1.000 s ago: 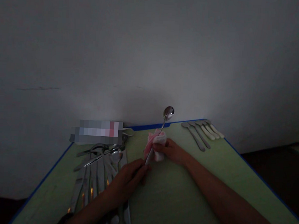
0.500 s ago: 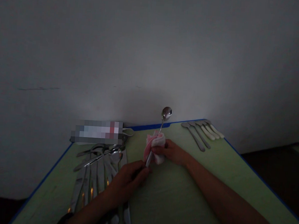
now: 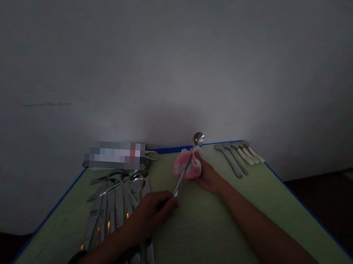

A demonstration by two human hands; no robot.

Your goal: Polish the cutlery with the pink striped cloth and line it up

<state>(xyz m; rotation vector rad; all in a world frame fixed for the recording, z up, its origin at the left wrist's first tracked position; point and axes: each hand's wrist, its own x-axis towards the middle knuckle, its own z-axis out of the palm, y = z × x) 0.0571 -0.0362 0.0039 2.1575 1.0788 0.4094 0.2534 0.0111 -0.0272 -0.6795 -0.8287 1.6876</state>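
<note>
A long-handled metal spoon (image 3: 180, 183) slants up over the table, its bowl at the top in front of the wall. My left hand (image 3: 156, 208) is closed on the lower end of its handle. In my right hand (image 3: 205, 173) is a pink and white cloth (image 3: 183, 164), bunched against the handle just below the bowl. The fingers of my right hand are partly hidden by the cloth. Beside my left forearm lies a pile of metal cutlery (image 3: 112, 196), with spoons on top of long flat pieces.
Several spoons (image 3: 230, 159), some with pale handles, lie in a row at the table's back right. A blurred-out box (image 3: 115, 156) sits at the back left. The green table (image 3: 206, 229) has a blue edge and stands against a grey wall (image 3: 180, 68).
My right hand has slid the cloth up the spoon's handle toward the bowl, baring more of the lower handle. The spoon's bowl has dropped slightly. My left hand has hardly moved.
</note>
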